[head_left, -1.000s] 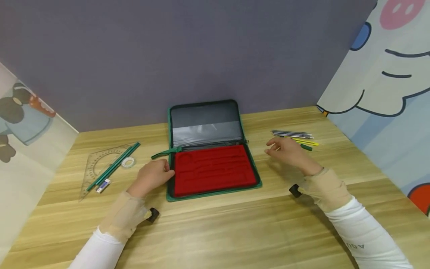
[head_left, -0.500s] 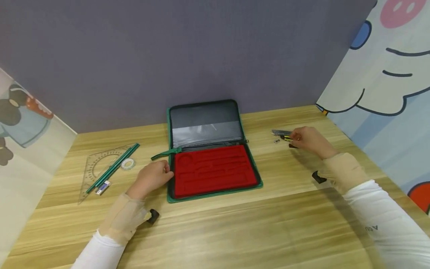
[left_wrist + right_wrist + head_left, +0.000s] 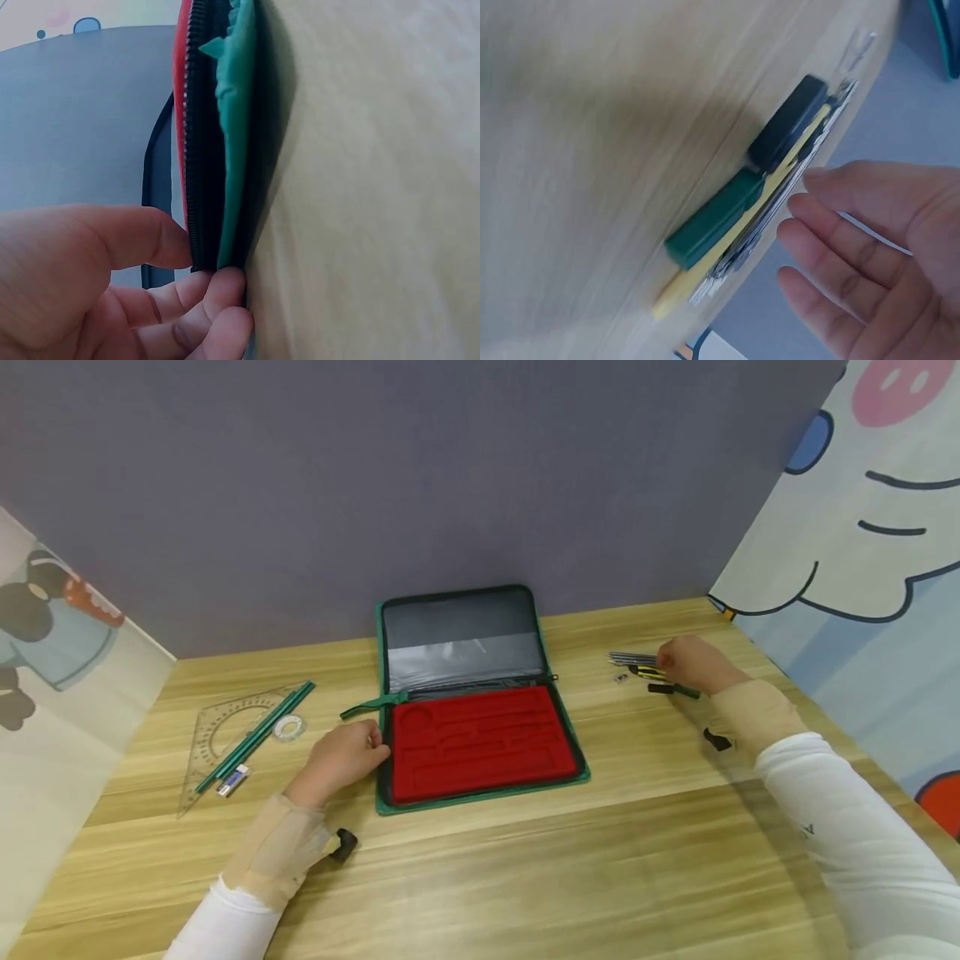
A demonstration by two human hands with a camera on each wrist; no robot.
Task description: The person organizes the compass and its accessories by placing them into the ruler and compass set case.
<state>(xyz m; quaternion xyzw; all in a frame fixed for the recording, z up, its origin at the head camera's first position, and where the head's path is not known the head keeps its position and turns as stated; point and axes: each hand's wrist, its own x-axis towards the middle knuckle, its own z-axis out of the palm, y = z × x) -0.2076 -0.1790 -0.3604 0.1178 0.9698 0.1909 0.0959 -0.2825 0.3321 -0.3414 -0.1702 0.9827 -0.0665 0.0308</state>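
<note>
A green zip case [image 3: 463,641] lies unfolded on the table, its red moulded insert [image 3: 483,752] facing up. At its left edge my left hand [image 3: 347,756] pinches the zipped border [image 3: 193,150], thumb above and fingers below. My right hand [image 3: 697,662] is by several thin metal tools [image 3: 632,658] at the right. In the right wrist view, the fingers of that hand [image 3: 885,262] stand apart from the thumb, close to the tools, with nothing visibly held. Alongside lie a yellow craft knife [image 3: 647,672] and a green-handled tool with a black cap [image 3: 660,688].
Left of the case are a clear set square [image 3: 201,743], green pencils [image 3: 251,739], a tape roll [image 3: 288,727] and an eraser [image 3: 232,780]. A small clear item [image 3: 621,677] sits near the metal tools. A grey wall [image 3: 450,485] bounds the table's back.
My right hand has moved right and away from me, over the right end of the metal tools, uncovering the knife and the black-capped tool. The left hand stays at the case edge.
</note>
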